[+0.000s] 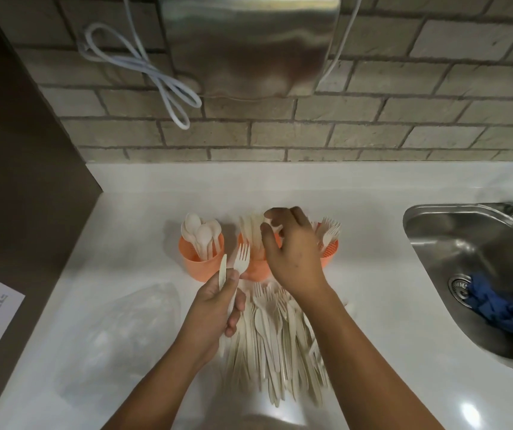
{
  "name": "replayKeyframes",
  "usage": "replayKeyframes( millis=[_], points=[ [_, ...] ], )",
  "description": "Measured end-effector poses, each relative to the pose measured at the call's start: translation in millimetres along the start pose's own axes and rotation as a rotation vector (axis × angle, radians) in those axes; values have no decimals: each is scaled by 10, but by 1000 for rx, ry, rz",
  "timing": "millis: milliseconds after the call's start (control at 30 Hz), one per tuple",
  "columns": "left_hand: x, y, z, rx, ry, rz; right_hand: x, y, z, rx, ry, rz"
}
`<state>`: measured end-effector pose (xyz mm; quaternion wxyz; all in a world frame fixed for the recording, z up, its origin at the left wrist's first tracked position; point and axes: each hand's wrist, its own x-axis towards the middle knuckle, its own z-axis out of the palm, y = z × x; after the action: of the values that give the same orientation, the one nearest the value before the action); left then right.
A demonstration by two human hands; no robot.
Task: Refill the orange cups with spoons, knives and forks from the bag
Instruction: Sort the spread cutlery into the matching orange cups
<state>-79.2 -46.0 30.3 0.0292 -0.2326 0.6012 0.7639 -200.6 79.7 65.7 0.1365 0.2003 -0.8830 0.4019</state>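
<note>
Three orange cups point(200, 265) stand near the wall point(373, 135), a cutlery pile point(280, 336) just before them. The right hand point(292, 252) pinches a pale utensil point(273, 225) over the middle cup point(256, 270); the left hand point(218, 305) grips a fork point(241, 259) and knife point(222, 271). A brushing wrist could topple a cup, or missort a piece.

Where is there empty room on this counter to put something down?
Bare counter lies between the fork cup and the sink, and behind the orange cups along the tiled wall. Crowded in the middle: cutlery pile, left hand, right hand; the clear bag fills the left.
</note>
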Motion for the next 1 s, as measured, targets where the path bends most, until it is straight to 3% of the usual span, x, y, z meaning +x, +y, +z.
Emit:
replayKeyframes(
  millis=[200, 400, 533, 667, 867, 1000],
  points=[
    [-15, 28, 67, 14, -63, 61, -437, -37, 66, 441, -216, 261],
    [-35, -10, 130, 108, -132, 93, -516, 54, -112, 632, -198, 397],
    [-35, -25, 164, 108, -166, 77, -473, 85, -194, 586, -157, 341],
    [12, -51, 155, 125, -93, 50, -299, 152, -417, 503, 122, 305],
    [56, -99, 52, 98, -30, -2, 30, 393, -834, 125, 449, 51],
    [62, -67, 76, 65, -57, -12, 96, 676, -792, -38, 363, 10]
  ],
)
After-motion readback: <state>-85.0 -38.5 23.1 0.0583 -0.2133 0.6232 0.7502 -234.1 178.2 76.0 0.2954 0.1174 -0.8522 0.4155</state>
